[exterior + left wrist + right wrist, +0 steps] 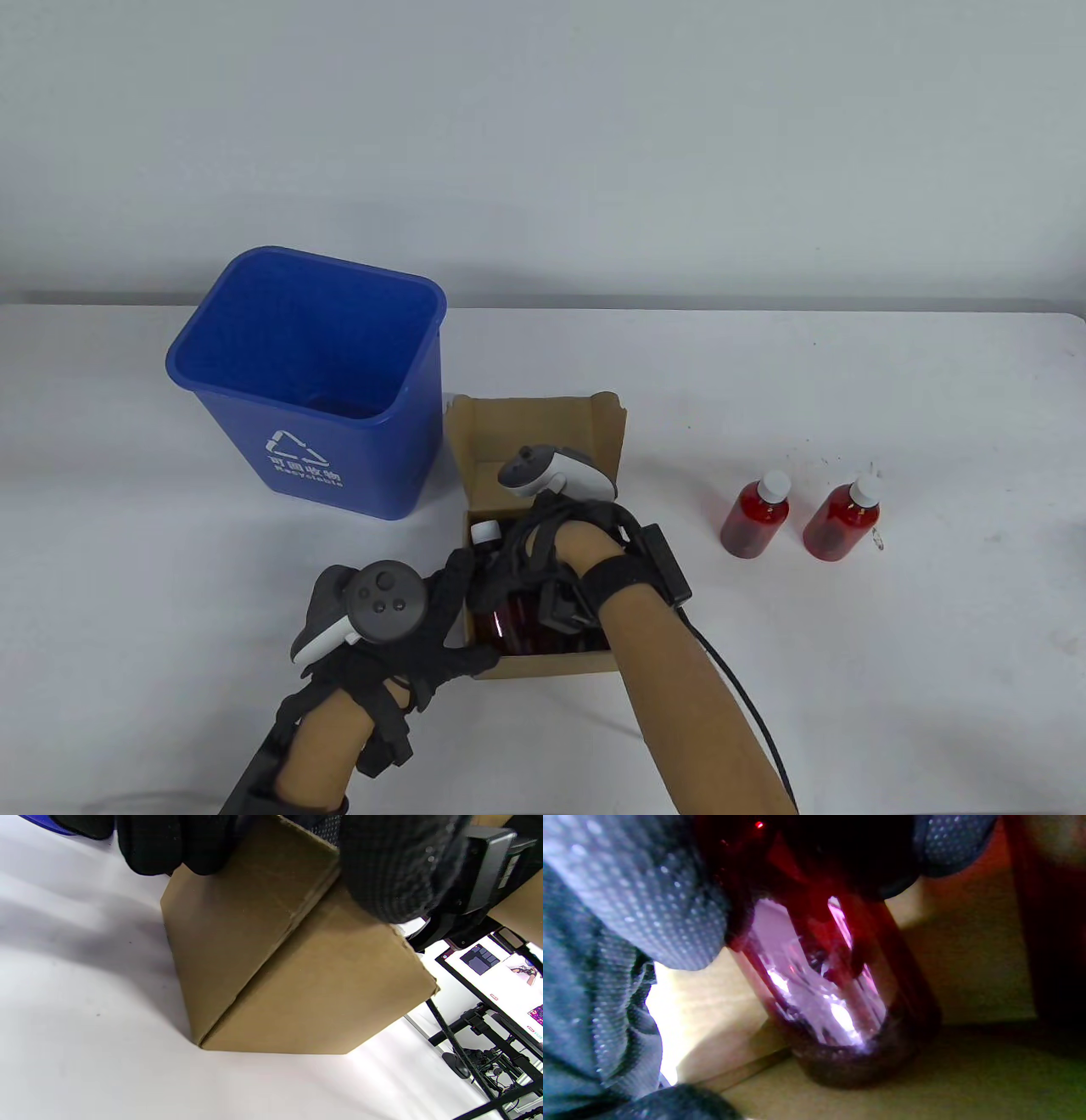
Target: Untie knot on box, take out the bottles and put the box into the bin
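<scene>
Nearest us, our left hand clamps the near-left corner of the cardboard box; the left wrist view shows gloved fingers curled over the top edge, thumb side on the adjoining wall. Probably a brace, so the box doesn't slide or lift while the other hand pulls. Our right hand is down inside the box, fingers wrapped round a red bottle; the right wrist view shows the bottle upright, its base apparently on the cardboard floor, a glove finger pressed on its side. A white cap shows just beside that hand, and another dark red shape sits at the right wrist view's right edge, likely one more bottle, can't confirm. No cord or knot visible and the lid flap stands open at the far side, so we judge the untying done and unloading is midway. Two red bottles already stand right of the box, apart from it and from each other, clear of the work area. The blue bin stands just beside the box's far-left corner, mouth open, short carry for the box. Surface: plain white table, a few dark specks near the standing bottles. Behind: bare pale wall. The left wrist view catches a black stand and a screen off the table edge.
</scene>
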`<state>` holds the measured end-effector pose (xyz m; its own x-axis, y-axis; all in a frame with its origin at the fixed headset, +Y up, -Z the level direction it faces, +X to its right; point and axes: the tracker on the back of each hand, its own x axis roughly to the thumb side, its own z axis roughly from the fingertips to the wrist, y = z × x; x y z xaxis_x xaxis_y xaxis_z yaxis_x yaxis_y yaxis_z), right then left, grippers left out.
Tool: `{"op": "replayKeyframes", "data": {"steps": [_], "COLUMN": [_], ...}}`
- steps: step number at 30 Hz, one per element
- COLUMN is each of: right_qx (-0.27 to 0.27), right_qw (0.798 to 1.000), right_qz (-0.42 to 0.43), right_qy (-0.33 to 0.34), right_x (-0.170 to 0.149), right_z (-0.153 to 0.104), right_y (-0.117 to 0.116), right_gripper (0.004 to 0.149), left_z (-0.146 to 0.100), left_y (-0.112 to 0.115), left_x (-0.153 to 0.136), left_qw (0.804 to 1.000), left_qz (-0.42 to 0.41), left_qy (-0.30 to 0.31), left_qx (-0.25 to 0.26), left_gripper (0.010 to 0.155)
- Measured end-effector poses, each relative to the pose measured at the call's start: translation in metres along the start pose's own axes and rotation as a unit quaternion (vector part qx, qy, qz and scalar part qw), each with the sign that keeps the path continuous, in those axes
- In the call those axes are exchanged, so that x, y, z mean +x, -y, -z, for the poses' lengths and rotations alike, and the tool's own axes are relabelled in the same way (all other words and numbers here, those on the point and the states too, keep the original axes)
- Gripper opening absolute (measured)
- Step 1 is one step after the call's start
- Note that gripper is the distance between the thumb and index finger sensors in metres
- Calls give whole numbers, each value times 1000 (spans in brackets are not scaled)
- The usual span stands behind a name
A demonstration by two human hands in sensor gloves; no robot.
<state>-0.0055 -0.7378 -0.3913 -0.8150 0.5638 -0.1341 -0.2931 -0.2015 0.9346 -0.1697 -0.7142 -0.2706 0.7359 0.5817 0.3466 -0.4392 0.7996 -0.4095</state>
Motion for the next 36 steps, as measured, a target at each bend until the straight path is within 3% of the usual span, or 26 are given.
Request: {"op": "replayKeyframes", "data": {"steps": [5, 14, 19, 24, 30, 36], "right_qx": [-23, -167, -312, -407, -489, -534], "right_qw": [999, 979, 938, 897, 851, 824], "right_qz": [-3, -49, -98, -79, -79, -52], "right_qy": [38, 107, 120, 152, 175, 182], "right_x": [3, 9, 4, -10, -31, -69], "right_z": [-9, -50, -88, -127, -175, -211], "right_y": [-2, -8, -10, -9, -12, -21], "right_gripper": [83, 84, 84, 84, 84, 84], "left_z": [0, -2, -3, -3, -3, -3], "left_y": [0, 1, 0, 1, 1, 2], "left_x": [0, 1, 5, 5, 4, 3], "left_qw": [1000, 1000, 1000, 1000, 1000, 1000], "left_qz": [3, 8, 24, 20, 19, 12], "left_qy": [-1, -6, 1, 0, 0, -1], "left_qx": [1, 1, 5, 2, 1, -4], "left_gripper": [106, 105, 99, 98, 97, 96]}}
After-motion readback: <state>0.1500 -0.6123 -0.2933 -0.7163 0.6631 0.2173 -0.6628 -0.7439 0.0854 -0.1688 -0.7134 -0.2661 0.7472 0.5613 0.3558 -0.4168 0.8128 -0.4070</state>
